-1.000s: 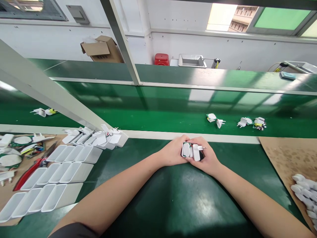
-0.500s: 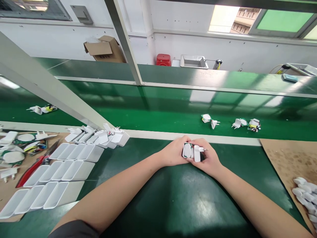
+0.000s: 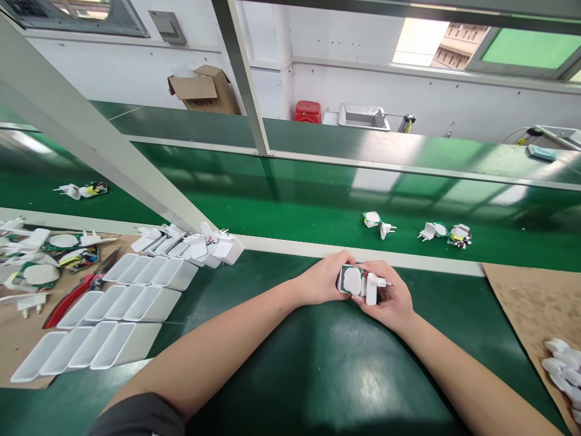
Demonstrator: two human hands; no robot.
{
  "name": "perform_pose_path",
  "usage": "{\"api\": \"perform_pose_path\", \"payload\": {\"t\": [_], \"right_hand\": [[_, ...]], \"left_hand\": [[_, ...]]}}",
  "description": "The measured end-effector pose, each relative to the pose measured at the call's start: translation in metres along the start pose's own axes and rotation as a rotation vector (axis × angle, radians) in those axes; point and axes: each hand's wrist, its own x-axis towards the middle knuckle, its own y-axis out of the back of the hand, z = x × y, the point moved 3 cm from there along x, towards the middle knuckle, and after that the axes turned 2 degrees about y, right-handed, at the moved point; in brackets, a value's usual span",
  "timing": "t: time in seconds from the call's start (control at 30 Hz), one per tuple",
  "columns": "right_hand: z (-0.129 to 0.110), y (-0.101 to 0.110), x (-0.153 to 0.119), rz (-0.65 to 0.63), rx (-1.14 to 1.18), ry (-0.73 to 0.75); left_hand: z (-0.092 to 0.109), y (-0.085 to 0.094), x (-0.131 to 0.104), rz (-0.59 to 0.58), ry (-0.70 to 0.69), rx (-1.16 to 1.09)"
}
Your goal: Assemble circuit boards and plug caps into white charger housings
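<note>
In front of me, over the green worktop, my left hand (image 3: 324,281) wraps its fingers round a white charger housing. A circuit board (image 3: 353,280) with a white pad on its face and a green edge sits at the housing's open side; how deep it goes is hidden by the fingers. My right hand (image 3: 393,293) grips a white two-pin plug piece (image 3: 371,289) at the board's right end, its pins pointing right. The two hands almost meet around these parts. Rows of white open housings (image 3: 136,303) stand to the left, the back row with plug pieces and boards on top.
Red-handled pliers (image 3: 72,300) and a heap of boards with plugs (image 3: 39,275) lie on cardboard at left. Beyond the pale rail, a green belt (image 3: 295,212) carries several board-and-plug sets. White plastic parts (image 3: 563,369) lie on cardboard at right. A slanted post (image 3: 122,154) rises at left.
My view has shifted slightly, moving the surroundings rightward. The sets on the belt have travelled left against the rail. Both hands keep their hold; more of the board's padded face shows.
</note>
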Motion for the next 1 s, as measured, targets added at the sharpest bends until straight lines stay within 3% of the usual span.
{"api": "perform_pose_path", "payload": {"t": [0.53, 1.0], "right_hand": [[-0.01, -0.002, 0.003, 0.009, -0.112, 0.123], [-0.013, -0.003, 0.001, 0.006, -0.082, 0.14]], "left_hand": [[-0.002, -0.001, -0.002, -0.008, 0.0, -0.004], [0.0, 0.0, -0.003, 0.006, -0.055, -0.016]]}}
